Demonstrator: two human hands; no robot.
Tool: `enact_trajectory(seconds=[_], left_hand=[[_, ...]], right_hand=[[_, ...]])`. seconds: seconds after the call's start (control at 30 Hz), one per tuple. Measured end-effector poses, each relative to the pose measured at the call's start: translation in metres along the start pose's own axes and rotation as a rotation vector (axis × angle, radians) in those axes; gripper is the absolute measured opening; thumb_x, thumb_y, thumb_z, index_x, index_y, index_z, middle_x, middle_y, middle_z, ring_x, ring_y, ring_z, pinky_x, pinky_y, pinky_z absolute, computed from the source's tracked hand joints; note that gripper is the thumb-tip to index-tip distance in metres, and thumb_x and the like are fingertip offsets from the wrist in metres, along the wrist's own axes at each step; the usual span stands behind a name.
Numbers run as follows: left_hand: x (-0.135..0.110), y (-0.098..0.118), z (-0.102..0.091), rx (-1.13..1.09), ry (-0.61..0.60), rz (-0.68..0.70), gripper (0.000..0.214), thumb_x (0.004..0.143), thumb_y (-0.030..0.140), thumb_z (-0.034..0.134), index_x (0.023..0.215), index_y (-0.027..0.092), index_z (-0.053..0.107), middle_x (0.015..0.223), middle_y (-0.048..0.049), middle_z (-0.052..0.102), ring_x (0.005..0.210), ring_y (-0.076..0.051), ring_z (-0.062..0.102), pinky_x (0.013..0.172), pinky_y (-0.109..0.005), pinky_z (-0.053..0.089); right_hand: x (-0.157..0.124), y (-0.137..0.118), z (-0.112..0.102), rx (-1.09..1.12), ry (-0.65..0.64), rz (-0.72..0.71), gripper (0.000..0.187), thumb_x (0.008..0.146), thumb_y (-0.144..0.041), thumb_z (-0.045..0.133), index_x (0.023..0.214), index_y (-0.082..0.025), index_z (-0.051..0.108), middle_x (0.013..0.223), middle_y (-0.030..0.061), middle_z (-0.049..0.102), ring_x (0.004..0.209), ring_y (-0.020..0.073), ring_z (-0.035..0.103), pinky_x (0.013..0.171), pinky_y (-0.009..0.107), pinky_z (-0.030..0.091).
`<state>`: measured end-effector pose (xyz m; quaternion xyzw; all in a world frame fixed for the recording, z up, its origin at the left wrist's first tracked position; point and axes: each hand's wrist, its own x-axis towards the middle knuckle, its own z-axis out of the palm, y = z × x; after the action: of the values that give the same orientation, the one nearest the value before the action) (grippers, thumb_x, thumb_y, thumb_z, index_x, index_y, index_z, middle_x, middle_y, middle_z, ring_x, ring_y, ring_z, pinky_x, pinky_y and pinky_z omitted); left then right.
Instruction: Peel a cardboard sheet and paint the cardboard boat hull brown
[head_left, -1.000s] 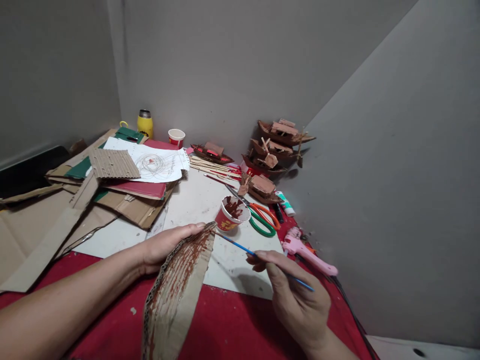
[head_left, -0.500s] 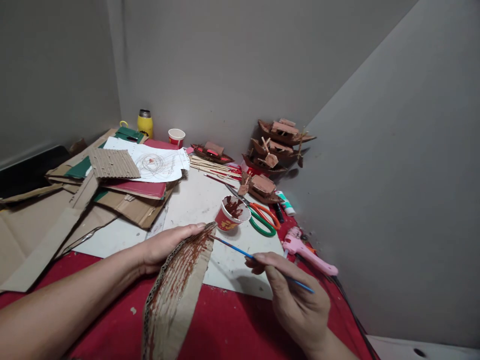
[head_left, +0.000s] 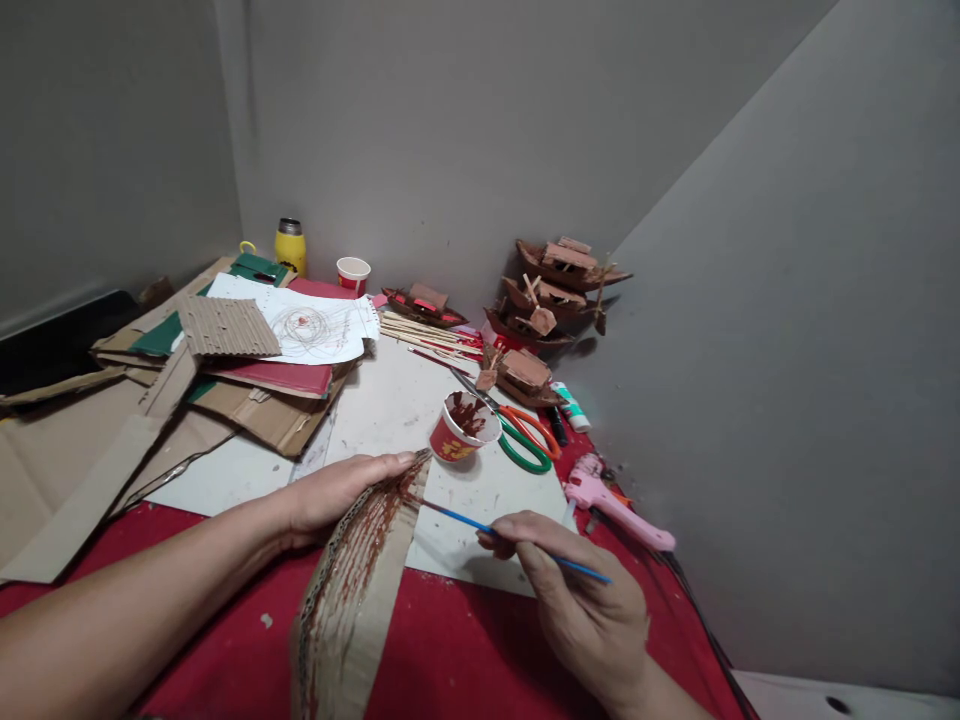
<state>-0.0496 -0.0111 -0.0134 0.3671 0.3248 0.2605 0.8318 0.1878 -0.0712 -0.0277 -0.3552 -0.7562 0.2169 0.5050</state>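
- Here's the cardboard [head_left: 364, 590], brown-streaked, over red cloth [head_left: 465, 650], top end near the paint cup [head_left: 452, 440]
- Left hand [head_left: 341, 495] grips its upper edge
- Right hand [head_left: 581, 600], apart from the left, pinches the brush [head_left: 457, 516], tip at the streaked face
- Scissors [head_left: 510, 413] beside the cup, model boats [head_left: 571, 255] farther back

Brush [head_left: 457, 517] tip lower along cardboard [head_left: 364, 590] (right hand [head_left: 589, 605] shifted left).
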Motion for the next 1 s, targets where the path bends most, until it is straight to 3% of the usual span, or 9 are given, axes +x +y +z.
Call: enact_trajectory(seconds=[0.1,0.23,0.43,0.6,0.8,1.0], left_hand=[[-0.0001,0.0,0.0,0.013,-0.017,0.021,0.031,0.084,0.046,0.06,0.097,0.021,0.074,0.102,-0.0033,0.076,0.096,-0.021,0.068,0.092,-0.032,0.045],[0.0005,-0.0011,-0.001,0.047,-0.007,0.05,0.031,0.083,0.047,0.062,0.096,0.021,0.074,0.106,-0.0037,0.075,0.099,-0.022,0.067,0.094,-0.033,0.044],[0.0015,-0.0015,-0.002,0.068,0.003,0.057,0.029,0.084,0.046,0.061,0.092,0.021,0.074,0.101,-0.0029,0.076,0.098,-0.022,0.066,0.095,-0.032,0.042],[0.0005,-0.0002,0.0002,0.071,-0.003,0.075,0.031,0.084,0.046,0.06,0.098,0.021,0.073,0.108,-0.0029,0.074,0.103,-0.021,0.065,0.096,-0.031,0.042],[-0.0018,-0.0025,0.0051,0.079,0.003,0.106,0.034,0.086,0.045,0.059,0.105,0.02,0.071,0.115,-0.0046,0.071,0.11,-0.023,0.062,0.101,-0.033,0.039],[-0.0015,-0.0046,0.0052,0.06,0.025,0.064,0.033,0.084,0.048,0.06,0.099,0.021,0.073,0.11,-0.0032,0.073,0.106,-0.023,0.064,0.099,-0.034,0.041]], right_hand=[[0.0009,-0.0006,0.0003,-0.002,-0.004,-0.002,0.026,0.089,-0.009,0.054,0.108,-0.022,0.067,0.085,0.0069,0.074,0.074,0.0189,0.07,0.063,0.032,0.059],[0.0018,0.0003,0.0003,-0.048,0.107,0.064,0.021,0.09,-0.013,0.055,0.103,-0.022,0.069,0.083,0.0063,0.074,0.069,0.018,0.07,0.059,0.029,0.058],[0.0003,0.0011,-0.0008,-0.001,-0.007,0.004,0.027,0.089,-0.009,0.054,0.109,-0.022,0.067,0.087,0.0068,0.074,0.076,0.0194,0.071,0.065,0.032,0.059],[-0.0029,0.0049,-0.0022,-0.078,0.127,0.038,0.026,0.089,-0.009,0.055,0.107,-0.022,0.068,0.086,0.0061,0.073,0.073,0.0182,0.07,0.063,0.031,0.059],[-0.0062,0.0043,-0.0037,-0.106,0.199,-0.019,0.027,0.087,-0.008,0.057,0.106,-0.022,0.069,0.089,0.0065,0.074,0.074,0.02,0.071,0.067,0.035,0.059],[-0.0042,-0.0014,-0.005,-0.037,0.116,-0.038,0.028,0.089,-0.007,0.052,0.108,-0.021,0.067,0.085,0.0064,0.073,0.073,0.0201,0.072,0.064,0.033,0.058]])
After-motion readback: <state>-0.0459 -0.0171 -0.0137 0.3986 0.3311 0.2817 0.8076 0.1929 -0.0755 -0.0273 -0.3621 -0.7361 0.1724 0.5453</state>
